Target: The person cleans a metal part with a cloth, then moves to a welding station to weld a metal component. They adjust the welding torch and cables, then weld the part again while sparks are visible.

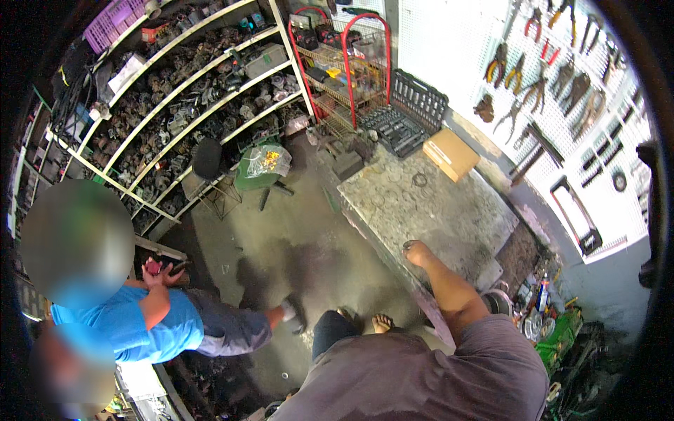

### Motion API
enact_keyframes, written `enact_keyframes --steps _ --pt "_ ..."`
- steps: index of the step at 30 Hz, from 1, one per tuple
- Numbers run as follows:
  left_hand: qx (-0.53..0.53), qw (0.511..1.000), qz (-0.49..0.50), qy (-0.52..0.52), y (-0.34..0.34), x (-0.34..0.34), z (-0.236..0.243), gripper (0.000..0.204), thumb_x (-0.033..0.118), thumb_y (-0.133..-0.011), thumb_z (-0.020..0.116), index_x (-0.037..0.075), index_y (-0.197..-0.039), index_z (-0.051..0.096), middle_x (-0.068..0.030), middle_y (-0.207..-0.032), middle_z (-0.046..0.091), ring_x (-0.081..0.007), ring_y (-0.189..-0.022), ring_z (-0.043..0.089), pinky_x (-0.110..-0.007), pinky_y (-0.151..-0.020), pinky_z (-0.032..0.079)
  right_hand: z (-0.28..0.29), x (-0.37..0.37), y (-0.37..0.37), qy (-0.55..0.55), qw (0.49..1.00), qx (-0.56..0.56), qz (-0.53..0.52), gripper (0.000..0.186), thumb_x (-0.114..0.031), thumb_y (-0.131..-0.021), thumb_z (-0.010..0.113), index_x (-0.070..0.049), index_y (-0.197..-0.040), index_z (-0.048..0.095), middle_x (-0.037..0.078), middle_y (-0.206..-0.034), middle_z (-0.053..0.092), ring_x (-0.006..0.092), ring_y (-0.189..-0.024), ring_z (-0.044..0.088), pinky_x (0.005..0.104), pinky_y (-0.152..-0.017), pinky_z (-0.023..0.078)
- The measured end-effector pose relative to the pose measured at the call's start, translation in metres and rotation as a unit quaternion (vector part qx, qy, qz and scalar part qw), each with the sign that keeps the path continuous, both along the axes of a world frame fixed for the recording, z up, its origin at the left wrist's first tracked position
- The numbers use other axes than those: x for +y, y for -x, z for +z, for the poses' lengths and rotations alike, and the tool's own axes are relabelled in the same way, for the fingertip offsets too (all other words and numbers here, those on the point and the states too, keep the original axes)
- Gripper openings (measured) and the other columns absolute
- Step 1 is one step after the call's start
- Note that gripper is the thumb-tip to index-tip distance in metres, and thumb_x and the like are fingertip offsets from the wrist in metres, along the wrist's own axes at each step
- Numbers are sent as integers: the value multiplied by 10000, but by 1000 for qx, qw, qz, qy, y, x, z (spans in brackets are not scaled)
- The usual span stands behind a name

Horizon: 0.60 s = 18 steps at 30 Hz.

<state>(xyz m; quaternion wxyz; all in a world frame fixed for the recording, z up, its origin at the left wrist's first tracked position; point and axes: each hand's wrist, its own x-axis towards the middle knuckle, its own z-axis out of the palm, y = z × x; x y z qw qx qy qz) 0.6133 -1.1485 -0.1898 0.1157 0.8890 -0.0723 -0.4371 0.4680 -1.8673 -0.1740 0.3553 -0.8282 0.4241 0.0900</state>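
My right hand [417,254] is at the near-left edge of a worn, stained bench top [460,214], fingers curled around something small and dark that I cannot make out. A dark ring [420,179] lies farther back on the bench, beside a cardboard box [451,154]. An open socket set case [407,116] sits at the bench's back. My left hand is out of view. My bare foot [382,323] shows on the concrete floor below me.
At left, a seated person in blue [147,323] holds a red object. Shelves of grimy parts [182,84], a green stool [253,175], a red-framed cart [351,56] and a tool pegboard [526,63] surround the bench. Clutter [554,323] lies at right.
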Motion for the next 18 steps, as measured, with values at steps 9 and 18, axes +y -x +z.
enact_keyframes --steps 9,18 --pt "16 999 50 -2 -83 -56 -12 367 490 -920 639 158 -1038 743 -112 -1007 761 -327 -1000 724 -424 -833 581 -45 -75 -147 -18 995 99 19 428 -315 -922 650 0 -1206 710 229 -1164 726 417 -1047 697 444 -933 550" --pt "67 987 -85 -123 -83 -118 3 346 426 -960 576 177 -1130 747 -87 -1111 757 -273 -1020 715 -421 -841 577 -155 -294 -326 84 994 -49 -43 369 -302 -957 671 15 -1133 737 188 -1056 760 287 -884 712 442 -760 539"
